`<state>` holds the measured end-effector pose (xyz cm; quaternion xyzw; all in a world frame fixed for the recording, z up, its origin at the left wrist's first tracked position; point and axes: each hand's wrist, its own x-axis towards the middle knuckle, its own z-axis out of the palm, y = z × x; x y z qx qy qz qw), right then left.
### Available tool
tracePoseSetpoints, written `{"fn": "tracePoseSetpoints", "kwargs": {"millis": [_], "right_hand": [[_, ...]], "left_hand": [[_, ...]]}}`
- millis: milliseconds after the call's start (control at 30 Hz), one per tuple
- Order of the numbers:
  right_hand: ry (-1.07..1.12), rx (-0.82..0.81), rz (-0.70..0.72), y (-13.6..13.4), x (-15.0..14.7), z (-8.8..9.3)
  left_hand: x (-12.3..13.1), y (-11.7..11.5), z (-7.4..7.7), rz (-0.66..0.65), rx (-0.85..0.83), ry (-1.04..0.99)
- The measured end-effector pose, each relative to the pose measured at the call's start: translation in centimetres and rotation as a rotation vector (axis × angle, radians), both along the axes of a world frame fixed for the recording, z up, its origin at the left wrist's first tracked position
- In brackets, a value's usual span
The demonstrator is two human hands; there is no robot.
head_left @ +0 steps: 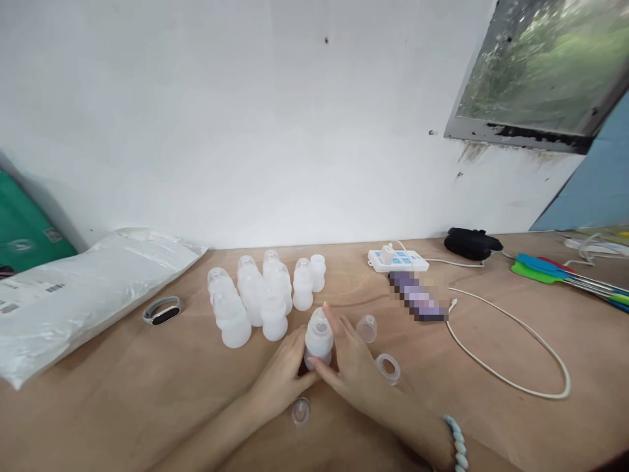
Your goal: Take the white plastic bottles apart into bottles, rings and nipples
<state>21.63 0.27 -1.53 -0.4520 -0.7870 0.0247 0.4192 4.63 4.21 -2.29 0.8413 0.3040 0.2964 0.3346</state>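
Closest to the camera, a pale beaded bracelet (457, 444) circles the right wrist, and a tiny clear teat-like piece (300, 411) lies on the wooden table (147, 406) just in front of the small bottle (319, 337), between the two forearms.

That small bottle stands upright on the table with both hands closed around its lower half. The left hand (282, 376) wraps its fingers round the left side of the base. The right hand (352, 366) lays its fingers flat up the right side, with the thumb across the front of the base. The domed top pokes out free above them.

It looks translucent, empty and very light, probably soft plastic or silicone. The walls may give under a hard squeeze, and the smooth skin could slip. The wide lower body seems the safest place to hold it; the narrow neck and top seem less so.

Just right of the bottle sit a clear dome cap (366, 328) and a clear ring (388, 368). Behind it and to its left stands a cluster of similar bottles (255, 298). Farther left lie a wristband (162, 311) and a white plastic bag (83, 288). Behind and right of it are a power strip (398, 260) and a looping white cable (515, 387).
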Motion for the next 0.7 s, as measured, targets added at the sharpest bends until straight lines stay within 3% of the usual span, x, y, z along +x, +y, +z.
{"fn": "tracePoseSetpoints", "kwargs": {"millis": [267,467,700], "right_hand": [[0.093,-0.257,-0.265,2.9,1.1,-0.1],[0.15,-0.328,-0.205,5.6,1.6,-0.9],[0.182,-0.369,-0.119,7.6,-0.3,-1.4]], "left_hand": [[-0.1,-0.2,-0.9,0.112,-0.037,0.099],[0.0,-1.0,-0.8,0.109,0.039,0.138],[0.0,-1.0,0.0,0.047,0.037,0.171]]}}
